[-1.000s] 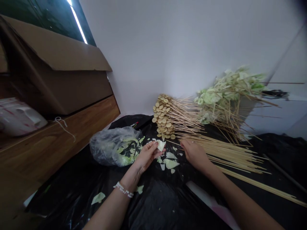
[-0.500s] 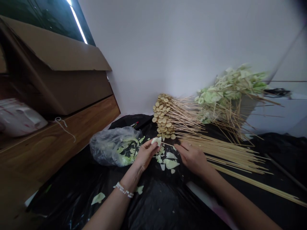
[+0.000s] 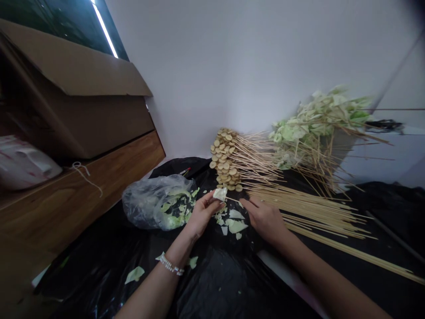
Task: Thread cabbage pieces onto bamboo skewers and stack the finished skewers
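Observation:
A small pale cabbage piece [image 3: 220, 194] is pinched between the thumb and fingers of my left hand [image 3: 203, 213]. A thin wooden skewer [image 3: 232, 200] runs from that piece to my right hand [image 3: 265, 217], whose fingers are closed round it. Cut cabbage pieces [image 3: 236, 226] lie on the black plastic sheet [image 3: 226, 274] between and below my hands. Behind my hands stands a stack of skewers with round pale slices [image 3: 226, 159] on their ends. Bare skewers [image 3: 315, 210] lie in a bundle beyond my right hand.
A clear plastic bag [image 3: 142, 204] with cabbage scraps is on the left. Skewers loaded with cabbage leaves [image 3: 318, 115] are heaped at the back right. A cardboard box [image 3: 99, 119] stands on a wooden surface [image 3: 109, 173] at the left, near a white container [image 3: 26, 164].
The cabbage piece has shifted slightly to the right and up along with my left fingertips, and more of it shows. My right hand has barely moved.

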{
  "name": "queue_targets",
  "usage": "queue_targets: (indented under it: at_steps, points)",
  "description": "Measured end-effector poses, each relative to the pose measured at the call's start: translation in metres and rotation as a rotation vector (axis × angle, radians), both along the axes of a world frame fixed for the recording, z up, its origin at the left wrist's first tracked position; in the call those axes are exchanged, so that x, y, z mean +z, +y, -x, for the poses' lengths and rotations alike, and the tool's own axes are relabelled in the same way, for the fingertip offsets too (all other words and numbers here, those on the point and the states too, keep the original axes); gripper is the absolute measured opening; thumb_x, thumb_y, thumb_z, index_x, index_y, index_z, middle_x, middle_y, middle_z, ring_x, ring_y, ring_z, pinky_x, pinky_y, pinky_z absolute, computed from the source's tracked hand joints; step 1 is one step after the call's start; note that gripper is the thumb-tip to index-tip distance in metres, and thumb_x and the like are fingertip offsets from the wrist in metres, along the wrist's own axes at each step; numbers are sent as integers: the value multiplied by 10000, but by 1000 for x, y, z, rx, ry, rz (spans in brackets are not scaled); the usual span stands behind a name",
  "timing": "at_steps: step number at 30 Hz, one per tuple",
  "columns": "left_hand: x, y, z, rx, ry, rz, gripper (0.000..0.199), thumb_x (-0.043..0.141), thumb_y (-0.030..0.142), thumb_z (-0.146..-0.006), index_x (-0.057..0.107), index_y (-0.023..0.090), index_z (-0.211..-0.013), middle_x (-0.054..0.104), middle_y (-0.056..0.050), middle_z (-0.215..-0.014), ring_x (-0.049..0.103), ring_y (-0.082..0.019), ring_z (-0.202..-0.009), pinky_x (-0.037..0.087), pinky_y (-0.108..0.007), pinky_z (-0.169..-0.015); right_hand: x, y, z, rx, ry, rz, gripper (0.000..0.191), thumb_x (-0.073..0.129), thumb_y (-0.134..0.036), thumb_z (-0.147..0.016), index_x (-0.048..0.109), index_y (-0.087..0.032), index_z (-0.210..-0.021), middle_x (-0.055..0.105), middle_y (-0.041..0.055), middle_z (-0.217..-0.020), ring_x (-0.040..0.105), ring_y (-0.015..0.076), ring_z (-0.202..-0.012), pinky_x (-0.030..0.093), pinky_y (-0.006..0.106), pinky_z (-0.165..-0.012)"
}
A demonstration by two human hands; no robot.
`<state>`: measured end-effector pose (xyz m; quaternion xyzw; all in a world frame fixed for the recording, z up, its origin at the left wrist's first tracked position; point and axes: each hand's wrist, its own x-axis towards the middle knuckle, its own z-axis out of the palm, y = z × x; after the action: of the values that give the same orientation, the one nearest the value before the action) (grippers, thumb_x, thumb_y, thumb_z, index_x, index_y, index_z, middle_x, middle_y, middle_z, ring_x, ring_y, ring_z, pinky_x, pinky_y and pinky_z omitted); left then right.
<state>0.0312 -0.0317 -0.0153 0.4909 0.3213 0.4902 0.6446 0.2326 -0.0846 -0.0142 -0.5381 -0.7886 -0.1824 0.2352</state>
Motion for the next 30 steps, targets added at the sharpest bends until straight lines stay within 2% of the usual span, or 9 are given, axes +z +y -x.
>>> queue_targets:
  at_steps: [3,9,13,17,24,30]
  points:
    - [0,1,-1,55,59,-25,423,741,314,-711,675,169,-1103,698,-66,-1076,633,-191,-955,499,-330,-898,0,1,-1,8,5,-23,285,478,-145,-882,652,-222,-1095,633,26,-811,525,129,-666,287,262,-587]
    - [-4,6,-1,151,245,-103,411,727,354,-695,682,134,-1040,699,-43,-865,617,-163,-742,530,-281,-686,3,1,-1,36,21,-84,260,503,-135,-866,670,-220,-1047,625,21,-789,512,144,-700,301,268,-610]
    - [-5,6,0,155,277,-124,363,732,373,-690,702,127,-956,700,-42,-823,598,-146,-687,499,-251,-648,5,1,-2,80,25,-122,230,496,-143,-881,678,-203,-1009,621,32,-782,504,160,-748,314,274,-635]
    - [-3,6,3,123,326,-131,310,736,378,-689,725,124,-867,700,-34,-762,572,-123,-640,462,-223,-627,6,2,0,107,17,-76,222,492,-133,-890,679,-202,-985,612,35,-775,496,167,-777,318,282,-666]
    - [-1,4,6,41,287,-19,341,776,402,-664,723,128,-859,680,-21,-728,568,-96,-614,434,-186,-589,5,4,-2,113,56,-25,180,485,-154,-909,661,-184,-882,597,34,-765,482,168,-758,309,282,-675]
    - [2,2,7,-60,9,261,253,757,360,-719,676,137,-808,660,-14,-733,592,-76,-593,468,-166,-586,3,7,-3,149,111,-4,196,447,-107,-898,637,-154,-911,589,50,-792,483,174,-778,326,276,-708]
